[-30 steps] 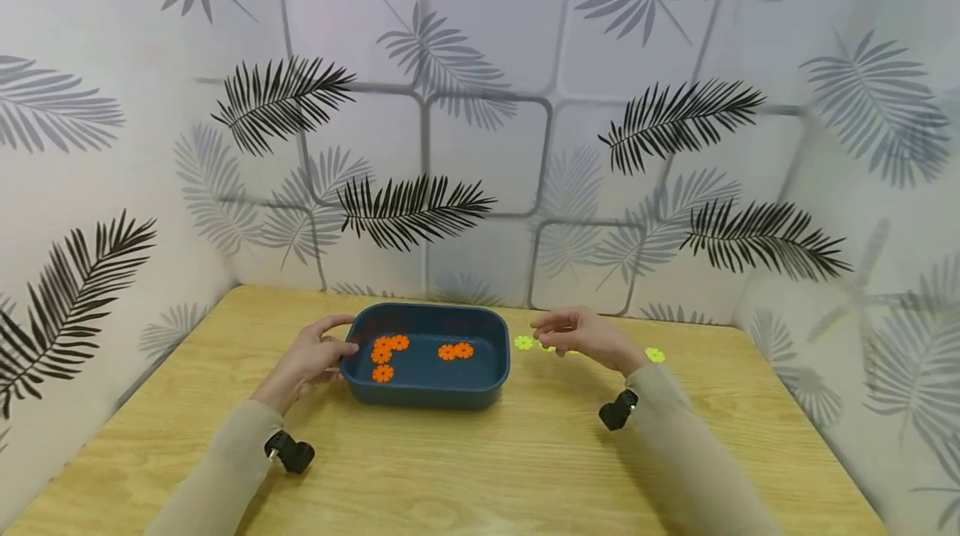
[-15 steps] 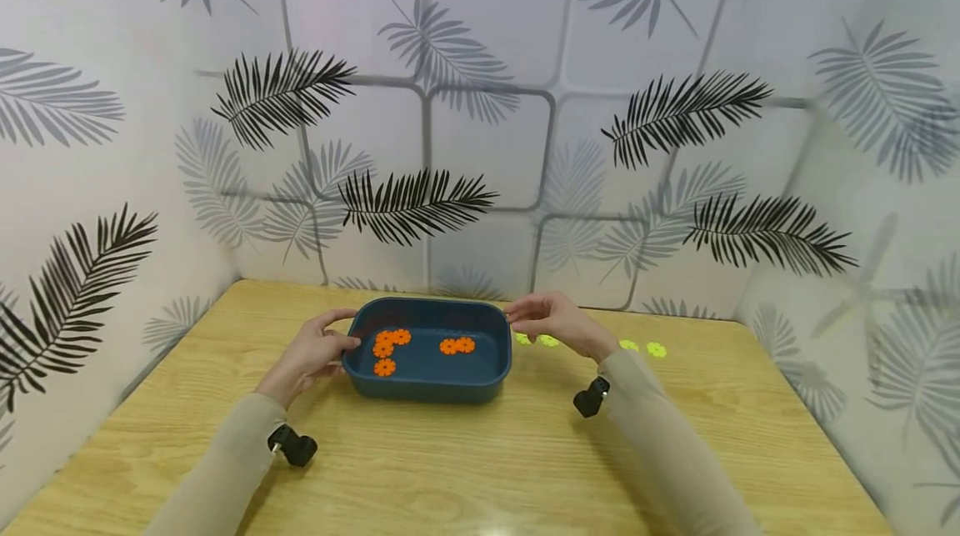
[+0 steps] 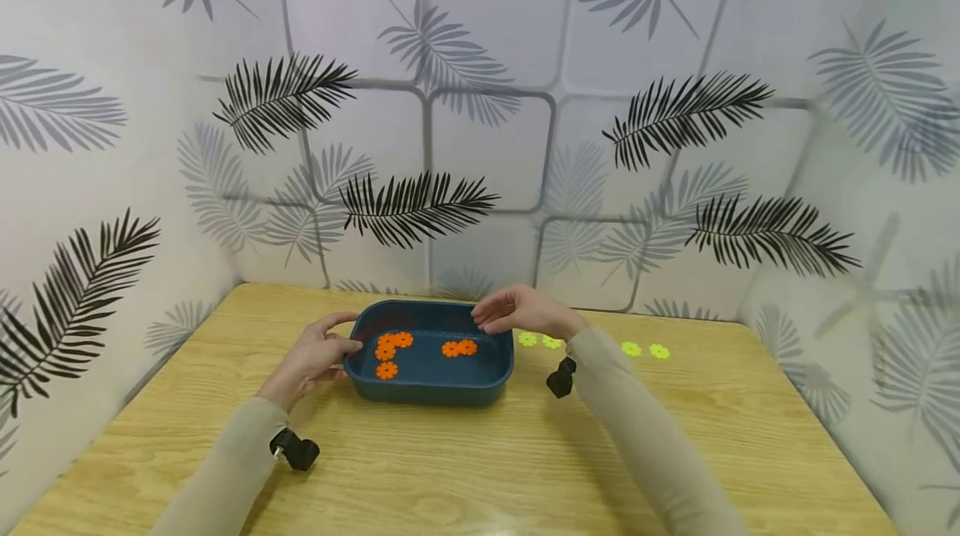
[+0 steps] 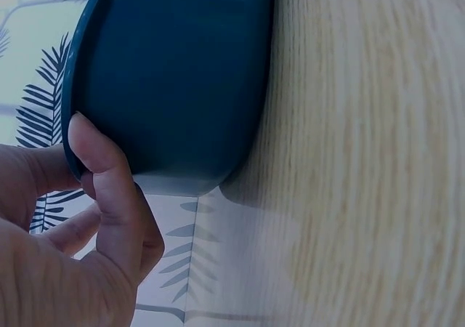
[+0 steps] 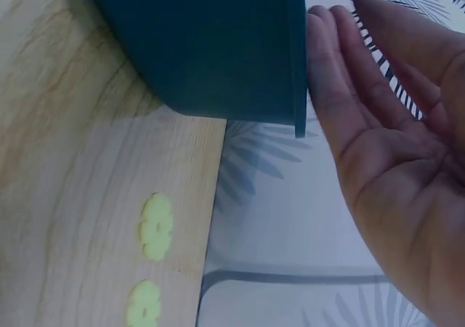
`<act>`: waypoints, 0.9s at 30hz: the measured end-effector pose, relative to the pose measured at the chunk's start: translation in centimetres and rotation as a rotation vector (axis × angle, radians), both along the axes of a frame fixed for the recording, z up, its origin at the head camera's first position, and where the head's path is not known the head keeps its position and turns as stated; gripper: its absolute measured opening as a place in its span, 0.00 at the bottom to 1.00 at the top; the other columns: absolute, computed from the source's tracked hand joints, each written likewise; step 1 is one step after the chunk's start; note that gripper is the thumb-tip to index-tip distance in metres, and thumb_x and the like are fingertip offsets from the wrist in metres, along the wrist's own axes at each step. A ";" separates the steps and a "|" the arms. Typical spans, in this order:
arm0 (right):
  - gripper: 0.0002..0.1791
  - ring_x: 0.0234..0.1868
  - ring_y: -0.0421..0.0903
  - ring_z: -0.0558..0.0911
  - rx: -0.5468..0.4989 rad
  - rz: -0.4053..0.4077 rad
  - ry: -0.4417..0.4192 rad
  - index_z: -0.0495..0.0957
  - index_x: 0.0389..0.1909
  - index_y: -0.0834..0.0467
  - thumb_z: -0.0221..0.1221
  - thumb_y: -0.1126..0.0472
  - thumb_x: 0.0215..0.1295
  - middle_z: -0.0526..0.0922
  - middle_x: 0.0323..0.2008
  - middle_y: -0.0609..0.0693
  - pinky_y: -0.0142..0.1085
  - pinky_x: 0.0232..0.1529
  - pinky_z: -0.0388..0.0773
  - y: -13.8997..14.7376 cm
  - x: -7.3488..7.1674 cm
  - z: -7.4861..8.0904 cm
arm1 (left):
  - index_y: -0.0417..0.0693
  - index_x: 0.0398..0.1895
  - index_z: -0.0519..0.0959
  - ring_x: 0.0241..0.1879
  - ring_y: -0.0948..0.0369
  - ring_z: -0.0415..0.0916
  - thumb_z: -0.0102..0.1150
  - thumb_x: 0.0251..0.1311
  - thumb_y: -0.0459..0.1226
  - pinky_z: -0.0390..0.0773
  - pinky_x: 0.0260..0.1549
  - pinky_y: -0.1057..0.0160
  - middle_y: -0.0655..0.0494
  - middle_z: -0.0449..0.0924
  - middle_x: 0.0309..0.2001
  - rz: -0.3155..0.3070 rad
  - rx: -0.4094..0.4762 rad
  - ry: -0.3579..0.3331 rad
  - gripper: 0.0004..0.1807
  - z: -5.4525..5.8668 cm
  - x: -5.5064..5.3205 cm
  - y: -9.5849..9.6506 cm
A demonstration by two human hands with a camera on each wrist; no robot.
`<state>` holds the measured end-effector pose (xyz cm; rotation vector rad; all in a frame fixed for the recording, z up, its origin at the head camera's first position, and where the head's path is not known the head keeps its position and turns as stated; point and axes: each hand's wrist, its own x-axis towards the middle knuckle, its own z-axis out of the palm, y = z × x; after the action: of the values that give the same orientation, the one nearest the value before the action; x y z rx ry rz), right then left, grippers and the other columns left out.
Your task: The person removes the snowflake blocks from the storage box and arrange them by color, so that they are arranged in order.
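A dark blue rectangular tub (image 3: pixel 431 394) with rounded corners stands on the wooden table. Inside lie several orange flower-shaped discs (image 3: pixel 387 370), grouped at the left and a pair at the right. My left hand (image 3: pixel 315 357) grips the tub's left end, thumb over the rim, as the left wrist view also shows its fingers (image 4: pixel 98 152) at the edge. My right hand (image 3: pixel 525 311) is above the tub's right end, fingers bent loosely and thumb apart from them. In the right wrist view nothing shows between its fingers (image 5: pixel 330 80). Yellow-green flower-shaped discs (image 3: pixel 528 339) lie right of the tub.
More yellow-green discs (image 3: pixel 659 351) lie farther right, in a row along the back of the table (image 3: pixel 450 469). The patterned wall (image 3: pixel 480 152) rises behind the table edge. My right sleeve (image 3: pixel 630 403) hides part of the row.
My right hand has moved left from over the yellow-green discs to above the tub's right end. The left hand keeps its grip; the tub and orange discs stay put.
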<state>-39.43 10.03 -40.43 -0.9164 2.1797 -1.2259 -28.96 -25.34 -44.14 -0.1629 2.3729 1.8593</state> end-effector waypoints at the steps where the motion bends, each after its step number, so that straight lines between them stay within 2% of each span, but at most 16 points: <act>1: 0.21 0.57 0.55 0.81 0.015 0.014 0.000 0.77 0.59 0.65 0.62 0.66 0.65 0.77 0.59 0.67 0.48 0.58 0.78 -0.3 -0.1 0.1 | 0.53 0.73 0.61 0.27 0.60 0.79 0.54 0.68 0.33 0.79 0.22 0.64 0.39 0.78 0.47 0.001 0.000 -0.001 0.31 0.0 0.0 0.0; 4: 0.20 0.54 0.54 0.82 0.073 0.049 0.016 0.77 0.57 0.67 0.62 0.69 0.64 0.78 0.57 0.67 0.46 0.55 0.80 -1.4 -0.1 0.4 | 0.53 0.73 0.62 0.26 0.60 0.79 0.54 0.68 0.33 0.79 0.22 0.65 0.39 0.79 0.45 0.007 -0.001 0.002 0.31 -0.1 -0.1 0.0; 10: 0.17 0.49 0.46 0.84 0.268 0.059 0.124 0.81 0.54 0.64 0.61 0.72 0.63 0.83 0.52 0.60 0.35 0.49 0.82 -3.4 0.1 0.6 | 0.54 0.72 0.62 0.25 0.61 0.78 0.55 0.67 0.33 0.79 0.21 0.65 0.42 0.78 0.42 0.006 0.003 -0.001 0.30 -0.2 -0.1 0.1; 14: 0.17 0.50 0.46 0.83 0.385 0.059 0.187 0.82 0.53 0.63 0.59 0.74 0.64 0.85 0.50 0.55 0.34 0.47 0.82 -4.4 0.1 0.5 | 0.54 0.72 0.63 0.25 0.61 0.77 0.55 0.67 0.33 0.79 0.21 0.66 0.43 0.78 0.41 0.009 0.010 -0.002 0.30 -0.1 -0.1 0.0; 18: 0.18 0.51 0.48 0.83 0.462 0.056 0.218 0.81 0.54 0.63 0.57 0.77 0.64 0.84 0.52 0.56 0.33 0.45 0.83 -5.3 0.2 0.5 | 0.54 0.72 0.62 0.25 0.61 0.77 0.54 0.67 0.33 0.79 0.20 0.66 0.42 0.78 0.42 0.004 0.016 0.000 0.30 -0.1 -0.1 0.0; 23: 0.23 0.53 0.49 0.82 0.521 0.062 0.213 0.80 0.56 0.61 0.54 0.80 0.63 0.81 0.56 0.57 0.34 0.44 0.83 -6.0 0.4 0.0 | 0.53 0.72 0.62 0.25 0.60 0.78 0.54 0.67 0.32 0.79 0.20 0.66 0.42 0.78 0.41 0.000 0.018 0.003 0.30 -0.1 0.0 -0.1; 27: 0.23 0.54 0.50 0.81 0.492 0.083 0.194 0.81 0.54 0.60 0.57 0.80 0.61 0.82 0.55 0.57 0.36 0.46 0.83 -6.3 0.6 -0.6 | 0.53 0.73 0.62 0.26 0.60 0.79 0.54 0.68 0.33 0.78 0.20 0.66 0.41 0.78 0.43 -0.012 0.021 0.006 0.30 -0.1 0.2 -0.1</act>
<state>-38.84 3.75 -41.06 -0.9259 2.4059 -0.5332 -28.77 -25.39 -44.25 -0.1406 2.3526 1.8807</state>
